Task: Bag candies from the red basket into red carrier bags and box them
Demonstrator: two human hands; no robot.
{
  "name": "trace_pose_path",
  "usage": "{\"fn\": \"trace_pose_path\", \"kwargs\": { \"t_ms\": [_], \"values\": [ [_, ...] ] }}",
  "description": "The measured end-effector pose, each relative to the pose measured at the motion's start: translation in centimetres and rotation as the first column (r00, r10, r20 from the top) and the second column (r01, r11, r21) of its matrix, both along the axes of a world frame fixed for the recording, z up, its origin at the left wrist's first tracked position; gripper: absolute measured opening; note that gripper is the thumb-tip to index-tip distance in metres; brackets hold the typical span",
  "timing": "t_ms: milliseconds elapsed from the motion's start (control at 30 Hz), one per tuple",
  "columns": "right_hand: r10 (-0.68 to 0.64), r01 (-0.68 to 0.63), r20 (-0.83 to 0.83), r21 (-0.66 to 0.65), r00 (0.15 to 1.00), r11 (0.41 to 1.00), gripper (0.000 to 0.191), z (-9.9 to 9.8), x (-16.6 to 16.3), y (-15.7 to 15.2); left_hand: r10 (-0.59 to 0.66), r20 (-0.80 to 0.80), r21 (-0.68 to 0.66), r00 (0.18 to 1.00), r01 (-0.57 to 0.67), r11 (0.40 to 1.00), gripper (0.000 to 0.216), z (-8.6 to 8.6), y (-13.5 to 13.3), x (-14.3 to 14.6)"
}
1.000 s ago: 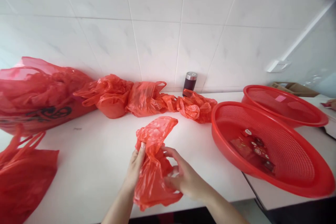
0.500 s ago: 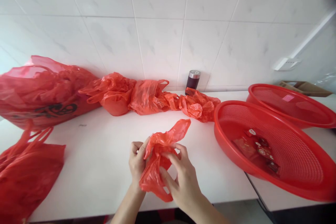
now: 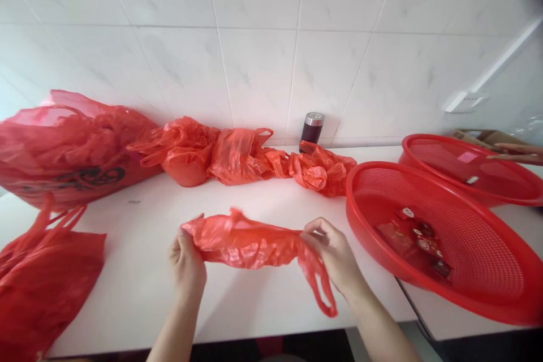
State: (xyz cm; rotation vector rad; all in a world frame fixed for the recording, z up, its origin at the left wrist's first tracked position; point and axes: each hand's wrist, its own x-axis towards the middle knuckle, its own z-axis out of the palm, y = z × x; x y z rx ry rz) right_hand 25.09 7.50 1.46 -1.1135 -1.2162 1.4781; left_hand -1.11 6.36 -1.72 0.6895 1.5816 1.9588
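Stretched sideways above the white table [image 3: 139, 288] is a thin red plastic bag [image 3: 254, 243]. My left hand [image 3: 186, 257] is closed on its left end, thumb on top. At the other end my right hand [image 3: 333, 251] pinches the bag near its handles, and a handle loop dangles below the fingers. Creases cover the bag's middle, and I cannot see anything inside it. To the right of my right hand stands a red mesh basket [image 3: 369, 243] with several small dark red packets [image 3: 424, 243] at its bottom.
Bunched red bags [image 3: 241, 155] line the wall, with a large full red bag [image 3: 80, 153] at left and another red bag [image 3: 55, 277] nearer. A dark tumbler [image 3: 311, 130] stands behind. Another person's hand [image 3: 517, 153] reaches over the second red basket [image 3: 424, 141].
My hands have moved apart, pulling the crumpled bag out lengthwise between them. Another person's hand has come in at the far right, and a small pale item now shows in the rear basket.
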Motion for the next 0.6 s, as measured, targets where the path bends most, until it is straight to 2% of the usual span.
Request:
{"fn": "trace_pose_path", "kwargs": {
  "t_ms": [67, 133, 233, 267, 333, 367, 400, 433, 500, 567, 600],
  "values": [
    [-0.088, 0.088, -0.032, 0.002, 0.996, 0.996, 0.024, 0.6, 1.3, 0.4, 0.059, -0.041, -0.030, 0.997, -0.061, 0.998, 0.049, -0.5, 0.3, -1.7],
    [-0.186, 0.186, -0.009, 0.059, 0.983, 0.981, 0.024, 1.1, 2.0, 0.7, 0.137, -0.093, -0.011, 0.986, -0.138, 0.990, 0.041, 0.0, 0.1, -2.5],
    [-0.268, 0.225, 0.130, 0.277, 0.955, 0.934, 0.015, 1.6, 1.9, 0.7, 0.275, -0.325, 0.144, 0.905, -0.239, 0.960, 0.027, 2.7, -1.5, -1.0],
    [-0.274, 0.195, 0.181, 0.365, 0.945, 0.910, 0.010, 1.8, 1.6, 0.6, 0.272, -0.448, 0.201, 0.852, -0.200, 0.959, 0.024, 3.7, -2.1, 0.3],
    [-0.264, 0.115, 0.241, 0.498, 0.934, 0.859, 0.009, 2.2, 0.8, 0.4, 0.129, -0.698, 0.225, 0.705, 0.044, 0.973, 0.014, 5.1, -3.1, 3.4],
    [-0.246, 0.080, 0.251, 0.531, 0.936, 0.844, 0.012, 2.3, 0.4, 0.2, -0.001, -0.798, 0.133, 0.602, 0.178, 0.975, 0.009, 5.2, -3.3, 5.0],
    [-0.225, 0.052, 0.254, 0.546, 0.941, 0.836, 0.015, 2.5, 0.0, 0.0, -0.104, -0.858, 0.028, 0.503, 0.247, 0.969, 0.008, 4.9, -3.1, 6.5],
    [-0.204, 0.031, 0.254, 0.554, 0.945, 0.832, 0.017, 2.6, -0.2, -0.1, -0.163, -0.889, -0.055, 0.429, 0.253, 0.966, 0.011, 4.1, -2.7, 7.6],
    [-0.183, 0.008, 0.253, 0.565, 0.950, 0.825, 0.022, 2.5, -0.4, -0.4, -0.214, -0.917, -0.174, 0.336, 0.144, 0.974, 0.019, 1.8, -1.2, 8.6],
    [-0.194, 0.006, 0.270, 0.571, 0.943, 0.821, 0.025, 2.2, -0.1, -0.7, -0.227, -0.918, -0.232, 0.325, 0.026, 0.972, 0.030, -0.4, 0.5, 8.2],
    [-0.208, 0.005, 0.292, 0.570, 0.934, 0.822, 0.026, 2.0, 0.1, -0.8, -0.228, -0.910, -0.248, 0.347, -0.015, 0.969, 0.037, -1.0, 1.2, 7.6]
  ]
}}
